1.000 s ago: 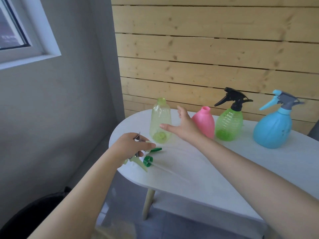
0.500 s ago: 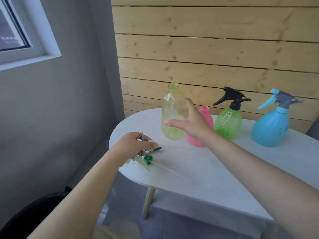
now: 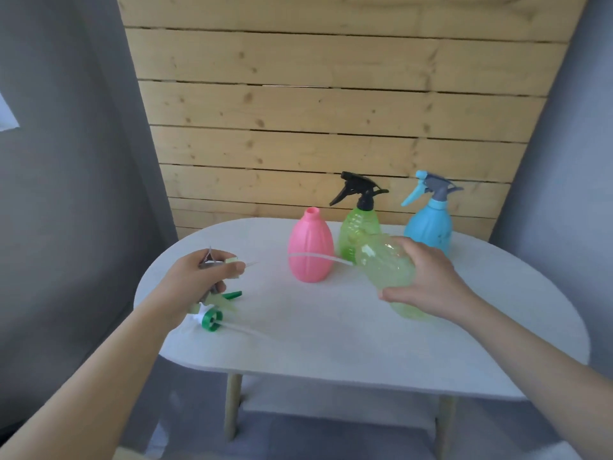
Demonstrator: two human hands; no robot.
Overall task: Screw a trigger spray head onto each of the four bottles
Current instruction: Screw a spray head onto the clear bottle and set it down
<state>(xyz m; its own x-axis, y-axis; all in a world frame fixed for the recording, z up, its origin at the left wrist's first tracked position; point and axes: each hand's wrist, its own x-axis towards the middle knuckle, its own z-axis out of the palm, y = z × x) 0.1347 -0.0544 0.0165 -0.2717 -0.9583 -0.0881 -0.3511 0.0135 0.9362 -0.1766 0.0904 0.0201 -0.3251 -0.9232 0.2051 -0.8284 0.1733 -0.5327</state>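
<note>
While the right hand grips a pale yellow-green translucent plastic bottle, that bottle is tilted above the white oval counter with its open neck pointing left toward the left hand. The left hand's fingers are curled around a pale green trigger spray head, whose thin white dip tube runs rightward to the bottle's neck. A second spray head with a dark green screw collar lies on the counter just below the left hand. Behind stand an uncapped pink plastic bottle, a green ribbed bottle with a black trigger head, and a blue bottle with a blue-grey trigger head.
</note>
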